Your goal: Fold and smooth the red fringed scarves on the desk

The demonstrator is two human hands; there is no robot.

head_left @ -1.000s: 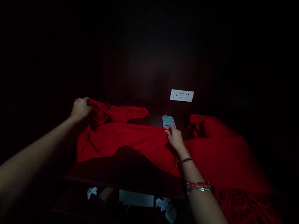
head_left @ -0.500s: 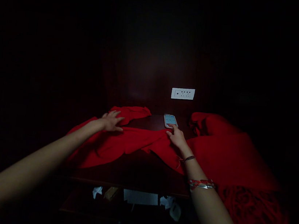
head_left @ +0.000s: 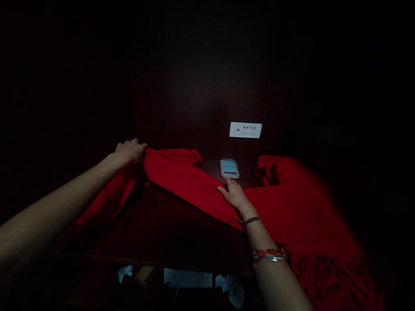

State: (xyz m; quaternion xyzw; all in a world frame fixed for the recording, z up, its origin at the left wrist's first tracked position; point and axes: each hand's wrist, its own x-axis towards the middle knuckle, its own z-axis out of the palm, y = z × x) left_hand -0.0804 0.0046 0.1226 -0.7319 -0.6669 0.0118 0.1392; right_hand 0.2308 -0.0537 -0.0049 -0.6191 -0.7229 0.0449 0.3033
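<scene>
A long red scarf [head_left: 195, 187] stretches across a dark wooden surface, its fringed end draping over the front edge at the right. My left hand [head_left: 131, 151] is closed on the scarf at the left, pulling the cloth up into a fold. Over the middle of the scarf is my right hand [head_left: 233, 193], with its fingers reaching forward and the hand holding nothing. Just past its fingertips lies a phone [head_left: 229, 168] with a lit screen. Whether the right hand presses on the cloth I cannot tell.
A white socket panel [head_left: 245, 130] is set in the dark back wall above the phone. Below the surface, a lower shelf holds a pale flat sheet [head_left: 188, 278], a brownish box [head_left: 144, 273], crumpled white pieces [head_left: 125, 272] and a pale rounded object [head_left: 236, 295].
My left hand, spread before, has moved left and closed on the scarf, drawing it taut. The right hand's finger has come off the phone's screen. The view has shifted slightly.
</scene>
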